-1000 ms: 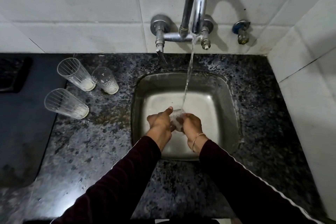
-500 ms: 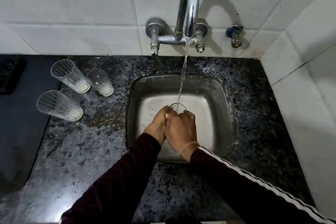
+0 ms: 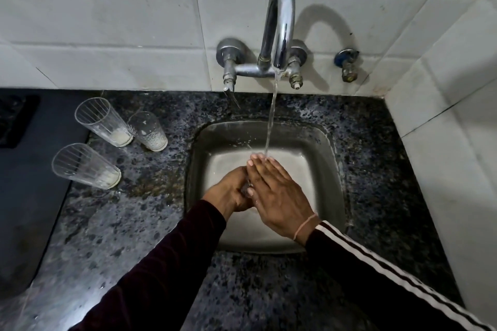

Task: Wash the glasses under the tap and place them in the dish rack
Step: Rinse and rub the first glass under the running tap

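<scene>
Water (image 3: 271, 121) runs from the tap (image 3: 278, 24) in a thin stream and lands on the fingertips of the right hand (image 3: 277, 193), which lies flat with straight fingers over the middle of the sink (image 3: 333, 169). The left hand (image 3: 228, 193) is curled below and beside it, and it seems to grip the glass being washed. This glass is almost fully hidden; only a small glint shows between the two hands, so I cannot tell how it is turned. I judge that the right palm covers or rubs its mouth.

Three other glasses wait on the granite counter (image 3: 134, 223) left of the sink, well apart from the hands: one tall ribbed glass (image 3: 102, 122) at the back, a shorter glass (image 3: 146, 130) touching or just beside it, and a second ribbed glass (image 3: 84, 165) nearer to the person. All three hold a white residue at the bottom. No dish rack is clearly in view; the dark surface (image 3: 32, 183) at the far left may belong to it, but I cannot say.

To do this step well, the stream should fall into the glass, not only on the fingers, so the right hand needs to open the mouth to the water. The left hand should hold the wet glass firmly and low in the sink, because it is slippery and the steel is hard. Residue sits at the bottom, so the fingers must reach deep inside.
</scene>
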